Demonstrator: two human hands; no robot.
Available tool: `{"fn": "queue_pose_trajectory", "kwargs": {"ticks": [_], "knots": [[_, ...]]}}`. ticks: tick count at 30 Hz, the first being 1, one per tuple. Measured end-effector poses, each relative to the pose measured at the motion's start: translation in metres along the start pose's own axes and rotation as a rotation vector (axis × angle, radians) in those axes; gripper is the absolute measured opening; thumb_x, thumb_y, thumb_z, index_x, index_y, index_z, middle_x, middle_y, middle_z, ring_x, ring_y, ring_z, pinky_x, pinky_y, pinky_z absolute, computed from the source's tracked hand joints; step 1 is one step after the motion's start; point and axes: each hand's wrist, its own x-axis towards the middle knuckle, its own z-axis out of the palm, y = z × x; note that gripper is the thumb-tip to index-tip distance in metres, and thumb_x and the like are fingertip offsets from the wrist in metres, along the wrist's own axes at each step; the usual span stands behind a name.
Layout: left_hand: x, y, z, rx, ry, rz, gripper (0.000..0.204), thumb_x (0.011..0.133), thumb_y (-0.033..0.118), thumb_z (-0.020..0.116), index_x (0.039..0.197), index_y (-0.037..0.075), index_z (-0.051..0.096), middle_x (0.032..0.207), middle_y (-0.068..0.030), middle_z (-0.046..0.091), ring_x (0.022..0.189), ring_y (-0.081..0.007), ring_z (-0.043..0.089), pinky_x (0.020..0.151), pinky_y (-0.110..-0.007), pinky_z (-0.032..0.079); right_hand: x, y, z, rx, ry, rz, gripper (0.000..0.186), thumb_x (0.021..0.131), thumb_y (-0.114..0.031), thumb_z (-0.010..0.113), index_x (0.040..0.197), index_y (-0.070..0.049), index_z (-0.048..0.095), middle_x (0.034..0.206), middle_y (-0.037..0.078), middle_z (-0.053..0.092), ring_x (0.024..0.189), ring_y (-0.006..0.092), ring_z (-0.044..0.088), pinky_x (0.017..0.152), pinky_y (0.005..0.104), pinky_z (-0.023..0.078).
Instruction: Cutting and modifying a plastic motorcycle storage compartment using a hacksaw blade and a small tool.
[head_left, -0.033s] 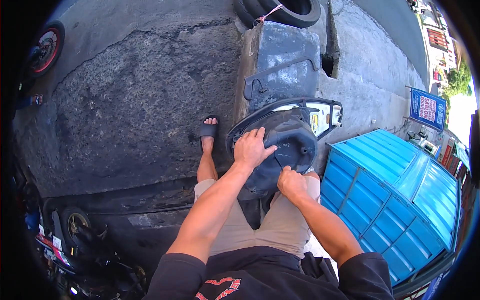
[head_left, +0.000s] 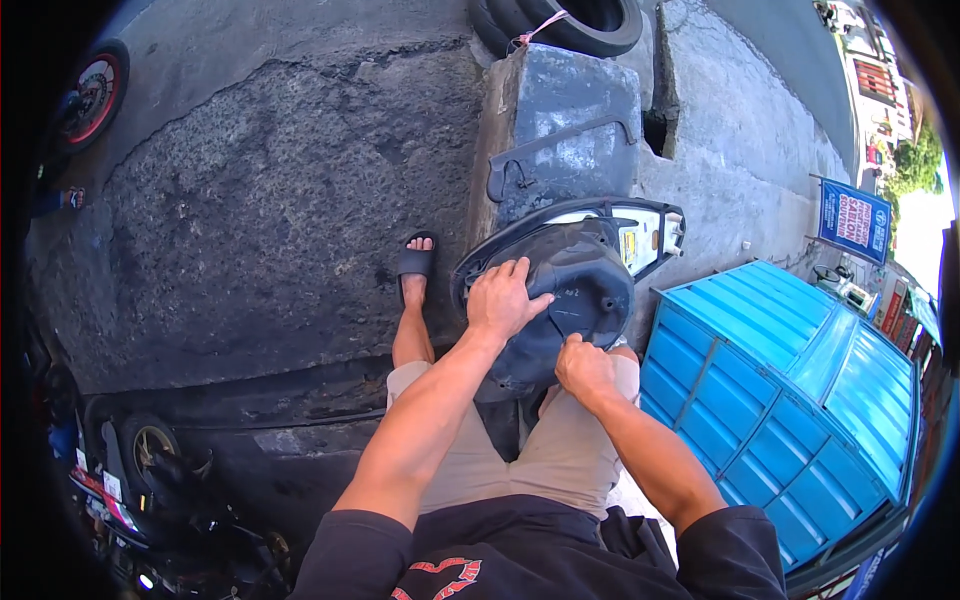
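A black moulded plastic shell (head_left: pixel 580 275), rounded and dusty, lies across my knees and against a concrete block (head_left: pixel 580 85). At its far right end shows a white part (head_left: pixel 648 238) with a yellow label, framed by a dark rim. My left hand (head_left: pixel 503 300) rests on the shell's left side, thumb stretched out to the right and fingers pointing away from me. Low on the shell's right side, my right hand (head_left: pixel 585 368) is closed in a fist. A thin dark line runs from this fist onto the shell; what the fingers grip is hidden.
On the block lies a thin bent black strip (head_left: pixel 565 138). Beyond it are black tyres (head_left: pixel 612 30), beside a hole (head_left: pixel 656 130) in the pavement. A blue metal box (head_left: pixel 760 390) stands at my right, motorcycles (head_left: pixel 160 460) at the lower left. My sandalled foot (head_left: pixel 416 262) is on rough ground.
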Motion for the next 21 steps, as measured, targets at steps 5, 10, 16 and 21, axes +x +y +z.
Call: {"fn": "queue_pose_trajectory", "kwargs": {"ticks": [5, 10, 16, 21], "knots": [[0.003, -0.004, 0.003, 0.003, 0.049, 0.022, 0.075, 0.074, 0.052, 0.083, 0.128, 0.003, 0.066, 0.12, -0.0169, 0.072, 0.111, -0.0321, 0.07, 0.096, -0.041, 0.055, 0.019, -0.007, 0.0, -0.078, -0.004, -0.048, 0.027, 0.098, -0.018, 0.05, 0.111, 0.005, 0.058, 0.106, 0.032, 0.072, 0.101, 0.0463, 0.072, 0.091, 0.0516, 0.058], [0.005, -0.003, 0.01, -0.029, 0.108, 0.05, 0.073, 0.074, 0.05, 0.085, 0.126, 0.002, 0.066, 0.115, -0.0169, 0.072, 0.106, -0.0335, 0.07, 0.092, -0.042, 0.057, 0.021, 0.001, 0.003, -0.019, -0.013, -0.058, 0.032, 0.099, -0.023, 0.053, 0.112, 0.006, 0.057, 0.105, 0.033, 0.072, 0.102, 0.0483, 0.071, 0.094, 0.0526, 0.056], [0.013, -0.002, 0.007, -0.045, 0.106, 0.056, 0.069, 0.074, 0.05, 0.084, 0.121, 0.003, 0.066, 0.11, -0.015, 0.072, 0.103, -0.0331, 0.07, 0.09, -0.043, 0.057, 0.03, -0.001, 0.004, 0.064, -0.042, 0.003, 0.042, 0.1, -0.032, 0.059, 0.116, 0.006, 0.054, 0.109, 0.034, 0.071, 0.107, 0.0488, 0.069, 0.096, 0.0539, 0.054], [0.003, -0.014, -0.03, -0.034, -0.007, -0.076, 0.058, 0.074, 0.05, 0.079, 0.108, 0.005, 0.066, 0.109, -0.0178, 0.071, 0.104, -0.036, 0.069, 0.092, -0.046, 0.055, 0.038, -0.01, 0.02, 0.158, -0.1, -0.095, 0.043, 0.085, -0.015, 0.066, 0.119, 0.006, 0.05, 0.114, 0.036, 0.067, 0.111, 0.0497, 0.066, 0.096, 0.054, 0.053]]}}
